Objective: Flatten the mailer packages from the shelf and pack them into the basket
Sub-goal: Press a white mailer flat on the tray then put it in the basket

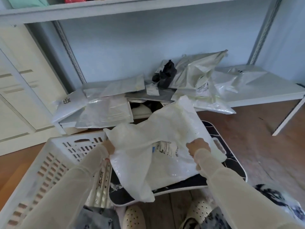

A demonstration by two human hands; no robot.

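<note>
A large crumpled white mailer (163,139) with a printed label hangs over a black marble-patterned tray (231,166). My left hand (109,147) grips its left edge and my right hand (197,148) grips its right side, near the label. A white slotted basket (54,164) stands to the left, its near side under my left arm. Several grey, silver and white mailers (105,109) lie piled on the low shelf (279,95) beyond, with a crumpled black one (165,73) on top.
White shelf uprights and an upper shelf board frame the view. A white cabinet (19,90) stands at the left. The floor is brown wood. My feet in perforated slippers (133,217) show at the bottom, beside patterned fabric at the lower right.
</note>
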